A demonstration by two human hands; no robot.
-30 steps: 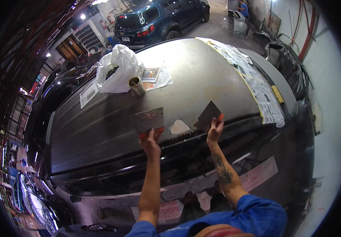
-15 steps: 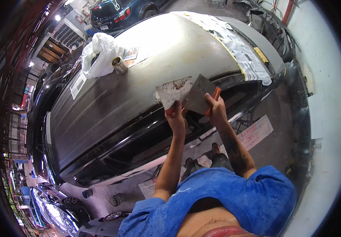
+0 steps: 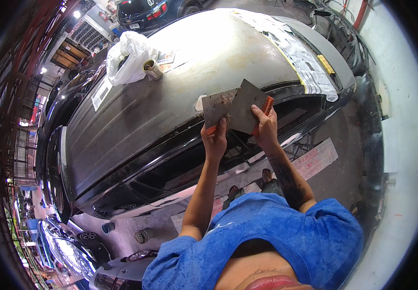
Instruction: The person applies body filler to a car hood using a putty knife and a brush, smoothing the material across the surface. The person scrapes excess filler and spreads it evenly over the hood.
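My left hand [image 3: 214, 140] is closed round the orange-red edge of a wide putty knife [image 3: 212, 108], its grey metal blade smeared with brownish filler. My right hand [image 3: 265, 126] grips a second wide spreader [image 3: 247, 105] by its orange handle, the thumb lying on the flat grey blade. The right-hand blade overlaps the edge of the left-hand one; whether they press together I cannot tell. Both tools are held above the near edge of a car roof [image 3: 189, 72], bare grey and sanded in the middle. A pale patch [image 3: 200, 103] shows just beside the left blade.
On the roof stand an open can [image 3: 153, 70] and a white plastic bag [image 3: 130, 55], with printed paper [image 3: 101, 95] near them. Taped newspaper [image 3: 310, 72] covers the rear end, where a yellow block [image 3: 326, 65] lies. A white wall [image 3: 397, 145] rises at right; a speckled plank [image 3: 317, 158] is below.
My left hand has turned its putty knife, so the blade faces differently and the thumb now shows. The right-hand blade has shifted slightly and tilted. The whole view has moved a little.
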